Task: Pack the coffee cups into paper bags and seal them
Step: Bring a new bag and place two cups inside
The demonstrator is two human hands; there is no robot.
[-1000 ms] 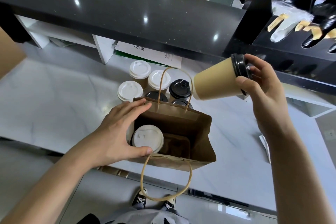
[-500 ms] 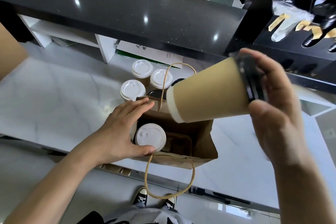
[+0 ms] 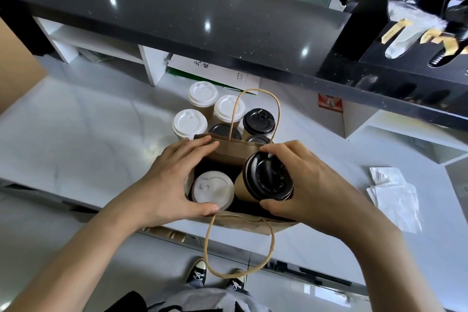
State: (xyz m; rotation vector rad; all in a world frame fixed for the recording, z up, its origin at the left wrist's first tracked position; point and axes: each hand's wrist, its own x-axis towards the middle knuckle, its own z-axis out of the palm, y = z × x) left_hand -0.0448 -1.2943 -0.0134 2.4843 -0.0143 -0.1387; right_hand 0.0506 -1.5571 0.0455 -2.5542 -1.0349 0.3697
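At the near edge of the white table [image 3: 76,134], an open paper bag [image 3: 235,152] stands with one white-lidded cup [image 3: 212,190] already seated in its left side. The left hand [image 3: 172,180] lies over the bag's left rim, fingers fairly straight and spread, its grip apart, steadying bag and cup. The right hand [image 3: 304,185] has its grip clamped round the lid of a black-lidded cup [image 3: 266,180], which tilts over the bag's right side, its base going in but apparently not yet seated.

So this bag is, by my reckoning, half filled going on full. Behind it wait three more white-lidded cups [image 3: 202,95] and some black-lidded ones [image 3: 258,121], partly hidden by the bag. Its handles hang loose and its mouth is open, so sealing is not yet done.

The lid of the cup in the bag bears a raised mark like a "5". A white sheet [image 3: 228,76] at the back carries printed characters too small to read, and a small red label [image 3: 330,103] is illegible.
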